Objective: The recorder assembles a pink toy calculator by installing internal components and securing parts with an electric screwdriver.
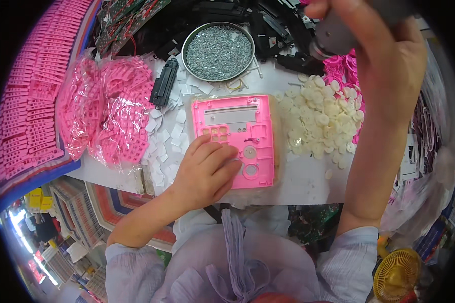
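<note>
A pink plastic casing panel (264, 131) lies on a padded block (282, 146) in the middle of the table. It has square openings, round holes and a long grey-white strip. My left hand (205, 174) rests over its lower left part, fingers bent and the thumb side closed near the round holes. Whatever those fingertips may pinch is hidden beneath them. Raised at the upper right, my right hand (384, 50) is wrapped round a dark grey tool (333, 35) with a metal collar. Most of that tool is cut off or covered by the fingers.
Behind the panel stands a round tin (217, 53) of small screws. Cream discs (321, 113) are heaped on the right, white squares (162, 146) scattered left. Bagged pink parts (121, 111), stacked pink strips (30, 111), black parts (164, 83) and circuit boards (119, 25) surround them.
</note>
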A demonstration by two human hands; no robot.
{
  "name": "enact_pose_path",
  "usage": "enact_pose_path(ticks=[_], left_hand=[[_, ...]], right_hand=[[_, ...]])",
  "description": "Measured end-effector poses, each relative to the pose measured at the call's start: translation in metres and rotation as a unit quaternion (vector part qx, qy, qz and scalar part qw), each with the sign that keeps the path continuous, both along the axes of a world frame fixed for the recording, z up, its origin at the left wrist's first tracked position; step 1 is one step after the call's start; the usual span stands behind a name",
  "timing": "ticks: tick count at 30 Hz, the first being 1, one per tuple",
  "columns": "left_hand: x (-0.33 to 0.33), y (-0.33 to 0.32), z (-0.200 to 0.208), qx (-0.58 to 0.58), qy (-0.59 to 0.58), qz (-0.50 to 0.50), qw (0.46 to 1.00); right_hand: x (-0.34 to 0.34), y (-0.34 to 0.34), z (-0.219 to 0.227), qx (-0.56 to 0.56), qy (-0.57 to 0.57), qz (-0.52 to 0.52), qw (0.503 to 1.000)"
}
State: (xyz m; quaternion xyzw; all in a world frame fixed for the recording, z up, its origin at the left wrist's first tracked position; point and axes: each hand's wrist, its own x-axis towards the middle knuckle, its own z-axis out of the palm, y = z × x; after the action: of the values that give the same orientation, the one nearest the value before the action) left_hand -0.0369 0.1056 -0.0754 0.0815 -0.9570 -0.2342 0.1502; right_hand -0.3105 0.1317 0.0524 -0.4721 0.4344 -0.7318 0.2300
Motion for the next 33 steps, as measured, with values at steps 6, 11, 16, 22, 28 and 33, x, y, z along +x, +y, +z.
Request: enact_pose_path(ticks=[6, 11, 16, 22, 28, 33], left_hand=[[0.005, 0.002, 0.0, 0.015, 0.022, 0.018, 0.999], [0.015, 0.009, -0.003, 0.039, 0.043, 0.054, 0.997], [0.019, 0.012, -0.007, 0.043, 0.056, 0.057, 0.996], [0.023, 0.012, -0.012, 0.065, 0.056, 0.057, 0.995], [0.024, 0.011, -0.017, 0.077, 0.081, 0.061, 0.992], [0.025, 0.01, -0.02, 0.083, 0.082, 0.058, 0.991]], right_hand=[[0.009, 0.027, -0.033, 0.136, 0.178, -0.125, 0.966], [0.053, 0.09, -0.084, 0.289, 0.283, -0.123, 0.906], [0.092, 0.082, -0.097, 0.35, 0.453, -0.006, 0.82], [0.101, 0.067, -0.094, 0.377, 0.561, 0.001, 0.737], [0.091, 0.06, -0.1, 0.396, 0.497, 0.024, 0.771], [0.079, 0.064, -0.09, 0.473, 0.333, 0.04, 0.815]])
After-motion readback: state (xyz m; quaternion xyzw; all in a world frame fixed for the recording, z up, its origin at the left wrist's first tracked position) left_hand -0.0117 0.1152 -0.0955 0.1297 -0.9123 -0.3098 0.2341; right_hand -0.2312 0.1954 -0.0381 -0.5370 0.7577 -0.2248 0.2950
